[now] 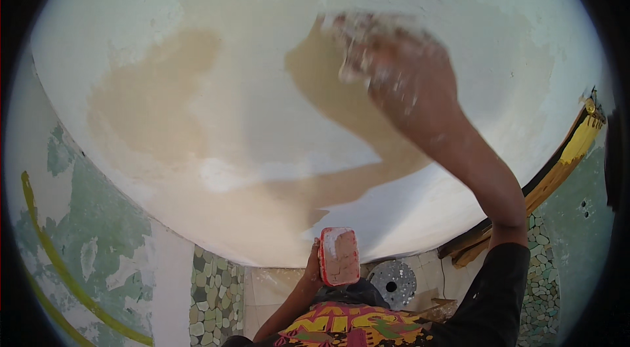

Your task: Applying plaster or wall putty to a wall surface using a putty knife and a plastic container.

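Note:
My right hand (397, 61) is raised against the large pale plastered surface (275, 110), its fingers smeared by motion and spattered with wet whitish paste. Whether it grips a tool or a wad cannot be made out. Low in the middle, my left hand (314, 265) is closed around the side of a small rectangular tub (340, 256) with a red rim. Pinkish-beige paste covers most of the tub's inside, with a whiter patch at its upper left. Damp tan patches (170, 78) show on the plaster to the left, and my right arm throws a shadow across the middle.
A yellow-green hose (75, 301) curves along the lower left, beside patchy green and white paint. Below the curved edge are pebble-patterned strips (215, 291) and a grey speckled disc (392, 283) with a dark hole. A yellow-and-black beam (564, 156) slants at the right.

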`<state>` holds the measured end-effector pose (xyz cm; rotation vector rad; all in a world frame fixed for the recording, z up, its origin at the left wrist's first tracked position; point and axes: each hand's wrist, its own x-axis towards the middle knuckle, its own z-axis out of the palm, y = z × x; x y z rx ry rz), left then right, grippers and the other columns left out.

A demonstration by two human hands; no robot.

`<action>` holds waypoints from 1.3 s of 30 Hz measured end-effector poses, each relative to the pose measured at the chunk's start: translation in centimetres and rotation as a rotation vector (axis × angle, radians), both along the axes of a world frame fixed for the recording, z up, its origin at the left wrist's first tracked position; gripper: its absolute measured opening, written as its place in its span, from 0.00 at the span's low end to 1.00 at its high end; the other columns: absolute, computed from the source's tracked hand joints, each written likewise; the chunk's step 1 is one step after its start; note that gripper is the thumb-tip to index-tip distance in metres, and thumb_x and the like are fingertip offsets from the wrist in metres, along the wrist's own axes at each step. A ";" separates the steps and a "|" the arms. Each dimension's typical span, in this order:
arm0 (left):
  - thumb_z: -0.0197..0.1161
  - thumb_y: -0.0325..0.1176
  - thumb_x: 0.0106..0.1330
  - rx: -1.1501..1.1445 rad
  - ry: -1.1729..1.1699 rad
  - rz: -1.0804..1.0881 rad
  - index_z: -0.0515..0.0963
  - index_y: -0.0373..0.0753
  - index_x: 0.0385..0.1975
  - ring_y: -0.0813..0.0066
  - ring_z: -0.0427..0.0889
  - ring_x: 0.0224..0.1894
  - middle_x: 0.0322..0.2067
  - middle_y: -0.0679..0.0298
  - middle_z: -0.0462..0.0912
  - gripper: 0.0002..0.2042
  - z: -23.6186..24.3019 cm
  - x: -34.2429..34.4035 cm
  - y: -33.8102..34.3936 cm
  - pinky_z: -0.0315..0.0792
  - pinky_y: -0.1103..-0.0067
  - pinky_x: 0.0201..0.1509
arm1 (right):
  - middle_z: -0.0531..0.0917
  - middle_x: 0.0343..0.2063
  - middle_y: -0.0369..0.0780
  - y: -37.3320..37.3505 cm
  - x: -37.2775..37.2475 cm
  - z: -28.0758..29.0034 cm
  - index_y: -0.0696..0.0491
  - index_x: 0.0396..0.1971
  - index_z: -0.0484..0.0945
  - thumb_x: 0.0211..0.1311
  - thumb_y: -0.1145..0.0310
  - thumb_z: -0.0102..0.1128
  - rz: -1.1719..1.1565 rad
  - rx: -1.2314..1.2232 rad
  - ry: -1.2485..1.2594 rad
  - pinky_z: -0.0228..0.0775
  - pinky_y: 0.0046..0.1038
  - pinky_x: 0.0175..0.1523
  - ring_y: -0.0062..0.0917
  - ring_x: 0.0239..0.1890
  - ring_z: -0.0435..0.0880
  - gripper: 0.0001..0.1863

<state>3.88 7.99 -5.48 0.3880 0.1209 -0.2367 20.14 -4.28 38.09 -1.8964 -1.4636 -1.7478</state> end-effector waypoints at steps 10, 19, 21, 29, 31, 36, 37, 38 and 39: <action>0.38 0.67 0.66 -0.166 -0.042 -0.055 0.58 0.43 0.68 0.54 0.72 0.60 0.62 0.55 0.68 0.39 -0.4 0.2 0.3 0.66 0.57 0.65 | 0.82 0.48 0.42 1.3 -1.5 3.2 0.48 0.46 0.78 0.61 0.64 0.53 -0.071 -0.023 0.081 0.70 0.40 0.51 0.37 0.51 0.79 0.15; 0.39 0.68 0.66 -0.032 0.023 -0.020 0.57 0.43 0.68 0.54 0.72 0.61 0.62 0.55 0.68 0.39 -0.8 0.2 0.1 0.66 0.58 0.65 | 0.81 0.49 0.39 1.8 -2.6 -4.1 0.47 0.43 0.81 0.47 0.76 0.57 -0.159 -0.109 0.041 0.77 0.34 0.43 0.31 0.47 0.82 0.19; 0.38 0.68 0.66 -0.126 -0.025 -0.061 0.58 0.43 0.68 0.54 0.72 0.61 0.62 0.55 0.68 0.39 -1.4 0.4 0.4 0.66 0.58 0.65 | 0.81 0.49 0.38 0.8 -2.5 -3.7 0.46 0.47 0.80 0.47 0.76 0.58 -0.101 -0.055 0.141 0.76 0.35 0.46 0.31 0.49 0.81 0.22; 0.38 0.68 0.66 -0.118 -0.010 -0.105 0.58 0.43 0.68 0.55 0.72 0.61 0.62 0.55 0.69 0.39 -0.4 0.5 -0.6 0.66 0.58 0.65 | 0.85 0.36 0.38 2.7 -2.2 4.6 0.48 0.41 0.83 0.48 0.78 0.56 -0.237 0.282 -0.050 0.76 0.34 0.38 0.36 0.34 0.82 0.18; 0.38 0.68 0.66 -0.116 -0.013 -0.097 0.59 0.43 0.68 0.55 0.72 0.61 0.62 0.55 0.69 0.39 -0.5 0.4 -0.6 0.65 0.58 0.65 | 0.84 0.33 0.38 5.2 -2.0 1.9 0.48 0.36 0.82 0.50 0.76 0.55 -0.078 0.266 -0.042 0.74 0.35 0.34 0.34 0.33 0.82 0.13; 0.39 0.68 0.66 -0.067 0.012 -0.102 0.59 0.43 0.67 0.55 0.72 0.61 0.62 0.55 0.69 0.39 0.6 -0.3 -1.1 0.65 0.58 0.65 | 0.85 0.37 0.36 7.5 -4.4 -2.6 0.44 0.39 0.84 0.48 0.75 0.57 -0.154 -0.082 0.190 0.74 0.35 0.37 0.33 0.36 0.82 0.17; 0.39 0.68 0.66 -0.067 0.016 -0.103 0.59 0.43 0.67 0.55 0.72 0.61 0.62 0.55 0.69 0.39 0.3 -0.1 -1.1 0.65 0.58 0.65 | 0.85 0.36 0.36 7.0 -4.2 -2.1 0.45 0.38 0.84 0.48 0.75 0.56 -0.027 -0.006 0.158 0.73 0.35 0.37 0.32 0.35 0.82 0.16; 0.39 0.68 0.66 -0.158 -0.020 -0.129 0.58 0.44 0.68 0.55 0.72 0.60 0.62 0.56 0.68 0.39 -0.4 0.3 -0.9 0.65 0.57 0.65 | 0.85 0.36 0.36 6.5 -3.9 -1.4 0.45 0.38 0.84 0.48 0.75 0.56 0.100 0.070 0.125 0.73 0.35 0.37 0.31 0.35 0.82 0.16; 0.40 0.68 0.65 -0.252 -0.054 -0.158 0.57 0.46 0.68 0.55 0.72 0.60 0.63 0.57 0.68 0.39 -0.9 0.2 -1.0 0.65 0.56 0.65 | 0.85 0.36 0.36 5.9 -3.9 -0.1 0.45 0.38 0.84 0.48 0.75 0.56 0.094 0.068 0.131 0.73 0.35 0.37 0.31 0.35 0.82 0.16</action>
